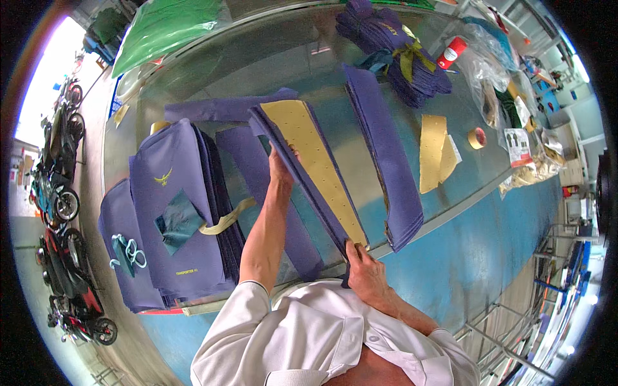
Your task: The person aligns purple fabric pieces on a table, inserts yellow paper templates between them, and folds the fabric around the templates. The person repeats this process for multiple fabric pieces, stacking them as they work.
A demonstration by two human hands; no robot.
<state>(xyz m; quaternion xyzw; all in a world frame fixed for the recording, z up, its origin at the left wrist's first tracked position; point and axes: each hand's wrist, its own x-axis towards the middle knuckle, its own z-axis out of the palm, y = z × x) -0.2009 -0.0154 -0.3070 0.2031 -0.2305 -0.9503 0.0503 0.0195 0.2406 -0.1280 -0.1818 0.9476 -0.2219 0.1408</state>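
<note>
Yellow lettering (187, 272) on purple panel (196, 256) (plus winged emblem (163, 176)), purple bundle (394, 44).

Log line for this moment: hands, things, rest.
left hand: gripping long purple fabric strips | right hand: at their near end | atop strips: tan dotted sheet | rest: red cylindrical can, far right

on shiny grey table (283, 67): purple panel stack (183, 238), purple strip stack (386, 161), tan template (432, 151), tape roll (477, 145).

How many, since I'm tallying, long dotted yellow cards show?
2: one card held by left hand and right hand, another card right of a purple stack; more may be hidden.
</note>
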